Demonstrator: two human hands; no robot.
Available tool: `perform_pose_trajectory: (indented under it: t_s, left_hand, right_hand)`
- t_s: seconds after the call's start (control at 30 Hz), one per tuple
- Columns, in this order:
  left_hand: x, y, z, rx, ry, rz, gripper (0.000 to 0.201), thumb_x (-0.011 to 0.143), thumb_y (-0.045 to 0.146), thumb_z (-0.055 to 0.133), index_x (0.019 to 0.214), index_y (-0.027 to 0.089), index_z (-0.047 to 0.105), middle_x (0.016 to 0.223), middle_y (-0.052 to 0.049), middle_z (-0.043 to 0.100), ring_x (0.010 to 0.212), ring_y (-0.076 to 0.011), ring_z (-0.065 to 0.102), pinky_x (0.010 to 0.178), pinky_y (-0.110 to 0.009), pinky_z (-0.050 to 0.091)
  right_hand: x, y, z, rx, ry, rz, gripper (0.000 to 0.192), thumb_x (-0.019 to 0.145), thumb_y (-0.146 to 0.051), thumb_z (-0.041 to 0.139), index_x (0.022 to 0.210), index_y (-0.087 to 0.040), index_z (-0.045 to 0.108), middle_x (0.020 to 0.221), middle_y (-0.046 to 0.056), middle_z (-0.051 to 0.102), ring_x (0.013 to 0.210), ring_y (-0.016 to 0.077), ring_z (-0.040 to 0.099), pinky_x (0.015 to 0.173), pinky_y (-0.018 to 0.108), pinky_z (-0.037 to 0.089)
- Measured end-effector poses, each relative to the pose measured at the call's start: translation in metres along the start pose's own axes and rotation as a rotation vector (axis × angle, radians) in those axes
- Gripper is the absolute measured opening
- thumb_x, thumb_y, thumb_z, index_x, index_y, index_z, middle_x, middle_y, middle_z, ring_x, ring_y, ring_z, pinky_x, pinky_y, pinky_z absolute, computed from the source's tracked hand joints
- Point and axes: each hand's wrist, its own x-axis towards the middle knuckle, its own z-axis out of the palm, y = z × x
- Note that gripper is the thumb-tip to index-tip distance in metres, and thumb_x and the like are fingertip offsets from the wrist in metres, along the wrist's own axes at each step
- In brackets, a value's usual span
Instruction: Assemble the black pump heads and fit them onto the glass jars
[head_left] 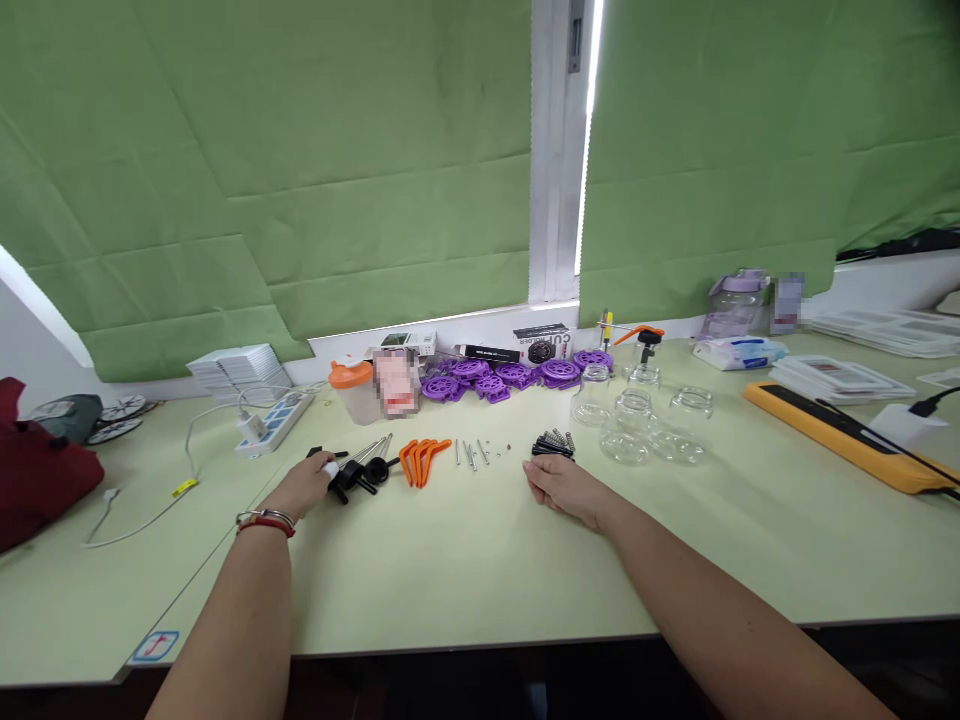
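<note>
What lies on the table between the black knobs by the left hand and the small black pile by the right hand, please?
In the head view, orange curved pieces lie beside the black knobs, then thin metal pins and tiny specks, before the black pile.

Blurred patch [396,382] beside the orange-lidded cup [352,390]; tiny screws [480,452] too small to tell.

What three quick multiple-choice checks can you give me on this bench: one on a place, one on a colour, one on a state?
1. Where do the purple wheels lie?
A. at the table's near edge
B. at the back by the wall
C. on the yellow board

2. What colour are the curved clips between the hands?
A. orange
B. green
C. white

3. How do the glass jars stand?
A. capped
B. open, without lids
C. tipped on their sides

Answers: 1 B, they sit in a row under the blind. 2 A, they are orange beside the black knobs at the left hand. 3 B, the mouths show bare, beyond the right hand.
</note>
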Motion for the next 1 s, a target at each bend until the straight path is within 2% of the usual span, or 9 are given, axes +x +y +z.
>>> perform_pose_trajectory:
  t_s: [0.1, 0.2, 0.37, 0.43, 0.53, 0.63, 0.83, 0.93, 1.0]
  left_hand:
    - [0.006, -0.004, -0.009, 0.123, -0.065, 0.021, 0.028, 0.072, 0.030, 0.045, 0.088, 0.018, 0.065, 0.082, -0.009, 0.067, 0.076, -0.0248, 0.062, 0.063, -0.030, 0.045]
    - [0.016, -0.009, -0.018, 0.236, 0.013, 0.037, 0.028, 0.072, 0.025, 0.044, 0.087, 0.018, 0.066, 0.088, -0.012, 0.068, 0.085, -0.0281, 0.061, 0.069, -0.033, 0.045]
    - [0.033, -0.018, -0.023, 0.321, 0.168, -0.003, 0.049, 0.072, 0.018, 0.043, 0.118, 0.014, 0.058, 0.117, -0.018, 0.059, 0.102, -0.0328, 0.058, 0.081, -0.041, 0.047]
    - [0.040, -0.025, -0.019, 0.328, 0.125, 0.054, 0.055, 0.071, 0.017, 0.045, 0.125, 0.013, 0.054, 0.125, -0.018, 0.054, 0.109, -0.0310, 0.055, 0.090, -0.039, 0.044]
    - [0.048, -0.039, -0.010, 0.314, -0.014, 0.140, 0.060, 0.067, 0.016, 0.047, 0.126, 0.013, 0.053, 0.127, -0.016, 0.053, 0.114, -0.0289, 0.053, 0.098, -0.035, 0.040]
    - [0.052, -0.055, -0.006, 0.268, -0.021, 0.157, 0.061, 0.065, 0.019, 0.050, 0.126, 0.012, 0.052, 0.129, -0.014, 0.054, 0.119, -0.0289, 0.050, 0.102, -0.036, 0.037]
    - [0.049, -0.075, -0.012, 0.260, 0.032, 0.016, 0.051, 0.069, 0.030, 0.054, 0.118, 0.016, 0.053, 0.114, -0.016, 0.061, 0.102, -0.0314, 0.058, 0.085, -0.038, 0.046]
    - [0.039, -0.080, -0.020, 0.214, 0.079, -0.059, 0.044, 0.070, 0.035, 0.057, 0.111, 0.018, 0.054, 0.098, -0.012, 0.064, 0.088, -0.0282, 0.061, 0.075, -0.035, 0.047]
    - [0.029, -0.079, -0.026, 0.134, 0.165, -0.117, 0.040, 0.069, 0.035, 0.060, 0.106, 0.021, 0.054, 0.087, -0.006, 0.062, 0.079, -0.0249, 0.060, 0.068, -0.032, 0.046]
  right_hand:
    - [0.000, 0.000, 0.000, -0.005, 0.005, -0.003, 0.046, 0.084, -0.059, 0.042, 0.064, -0.018, 0.045, 0.055, -0.003, 0.047, 0.044, 0.0063, 0.030, 0.045, 0.023, 0.024]
    - [-0.001, -0.001, 0.000, -0.012, 0.003, -0.014, 0.047, 0.084, -0.059, 0.043, 0.063, -0.017, 0.045, 0.056, -0.002, 0.047, 0.045, 0.0064, 0.031, 0.047, 0.022, 0.025]
    - [-0.002, -0.002, 0.000, -0.021, 0.005, 0.000, 0.046, 0.084, -0.059, 0.043, 0.064, -0.017, 0.045, 0.056, -0.003, 0.047, 0.045, 0.0064, 0.031, 0.046, 0.022, 0.025]
    - [-0.001, -0.001, -0.001, -0.019, 0.008, 0.000, 0.046, 0.084, -0.059, 0.043, 0.064, -0.018, 0.045, 0.056, -0.003, 0.047, 0.044, 0.0065, 0.031, 0.045, 0.022, 0.025]
    - [0.000, 0.001, -0.001, -0.018, 0.006, -0.010, 0.046, 0.084, -0.059, 0.043, 0.064, -0.018, 0.046, 0.055, -0.003, 0.046, 0.044, 0.0066, 0.030, 0.045, 0.022, 0.024]
    - [0.001, 0.002, -0.001, -0.018, 0.008, -0.017, 0.045, 0.084, -0.058, 0.043, 0.064, -0.018, 0.047, 0.056, -0.003, 0.047, 0.044, 0.0067, 0.031, 0.045, 0.022, 0.024]
    - [0.000, 0.001, -0.001, -0.037, 0.016, -0.010, 0.045, 0.083, -0.058, 0.044, 0.064, -0.018, 0.047, 0.057, -0.002, 0.047, 0.044, 0.0071, 0.030, 0.045, 0.023, 0.025]
    - [0.000, 0.001, -0.001, -0.055, 0.030, -0.017, 0.044, 0.083, -0.058, 0.044, 0.063, -0.018, 0.046, 0.056, -0.002, 0.047, 0.046, 0.0077, 0.032, 0.047, 0.023, 0.026]
    - [0.000, 0.002, -0.001, -0.068, 0.037, -0.019, 0.044, 0.083, -0.058, 0.044, 0.064, -0.018, 0.046, 0.057, -0.002, 0.047, 0.047, 0.0079, 0.032, 0.048, 0.023, 0.027]
